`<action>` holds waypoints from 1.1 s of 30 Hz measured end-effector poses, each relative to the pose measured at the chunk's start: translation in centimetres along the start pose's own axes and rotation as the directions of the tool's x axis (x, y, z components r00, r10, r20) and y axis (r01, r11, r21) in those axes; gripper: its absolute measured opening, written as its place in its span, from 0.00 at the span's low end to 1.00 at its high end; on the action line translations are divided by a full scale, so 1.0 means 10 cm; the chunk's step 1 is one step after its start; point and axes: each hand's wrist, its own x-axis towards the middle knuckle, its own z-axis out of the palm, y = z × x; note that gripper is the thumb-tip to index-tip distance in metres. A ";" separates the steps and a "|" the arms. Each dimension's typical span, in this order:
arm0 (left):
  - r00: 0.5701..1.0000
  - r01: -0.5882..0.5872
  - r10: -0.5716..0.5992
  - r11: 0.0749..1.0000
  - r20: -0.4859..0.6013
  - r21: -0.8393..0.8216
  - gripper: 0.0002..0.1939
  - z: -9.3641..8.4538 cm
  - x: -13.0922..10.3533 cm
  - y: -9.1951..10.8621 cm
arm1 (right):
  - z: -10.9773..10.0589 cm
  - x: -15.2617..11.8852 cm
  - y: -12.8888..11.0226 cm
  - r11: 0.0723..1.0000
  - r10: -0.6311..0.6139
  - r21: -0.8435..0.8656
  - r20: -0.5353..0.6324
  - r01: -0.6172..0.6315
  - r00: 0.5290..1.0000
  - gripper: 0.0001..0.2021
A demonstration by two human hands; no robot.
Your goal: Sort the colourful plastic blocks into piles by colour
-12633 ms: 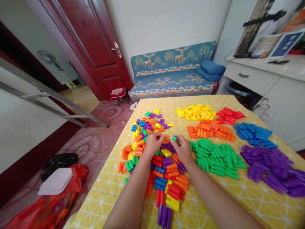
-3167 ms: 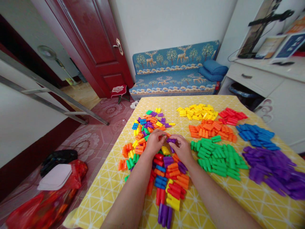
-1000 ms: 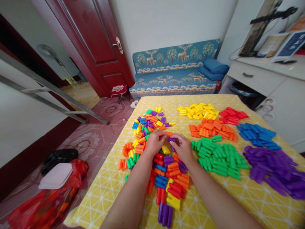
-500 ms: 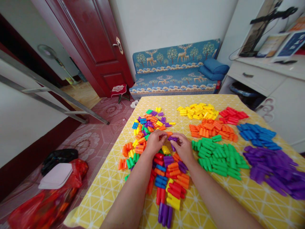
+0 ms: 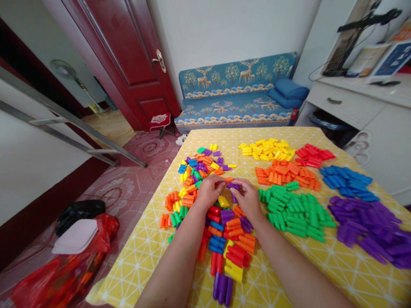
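My right hand (image 5: pixel 247 197) pinches a purple plastic toy piece (image 5: pixel 233 187) made of joined finger-like tubes. Close by on its left, my left hand (image 5: pixel 209 190) has its fingertips pressed together; whether anything is between them is hidden. An orange piece (image 5: pixel 228 179) shows just beyond the two hands. Both hands are over a mixed heap of the same kind of pieces, with a yellow piece (image 5: pixel 223 201) and red pieces (image 5: pixel 214 210) below the fingers. Nearest to me lies a purple piece (image 5: pixel 222 289).
Sorted piles lie on the yellow patterned tablecloth (image 5: pixel 135 265) to the right: yellow (image 5: pixel 269 149), red (image 5: pixel 314 155), orange (image 5: pixel 287 174), green (image 5: pixel 297 209), blue (image 5: pixel 348 183) and purple (image 5: pixel 369 231). A blue sofa (image 5: pixel 237 102) stands beyond the table, a white cabinet (image 5: pixel 379 141) at right, a ladder (image 5: pixel 64 115) at left.
Almost nothing differs. The purple piece in my right hand has shifted very slightly; both arms and the piles stay where they were.
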 end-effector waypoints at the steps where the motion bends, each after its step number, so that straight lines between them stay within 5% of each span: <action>1: 1.000 0.002 -0.002 1.000 0.003 0.003 0.06 0.00 0.00 0.00 | 0.00 0.00 0.01 1.000 0.006 -0.001 -0.008 -0.006 1.000 0.08; 33: 1.000 -0.016 0.016 1.000 -0.001 -0.003 0.07 0.01 0.01 -0.02 | 0.03 -0.01 0.04 0.999 -0.005 0.053 0.094 0.000 0.996 0.10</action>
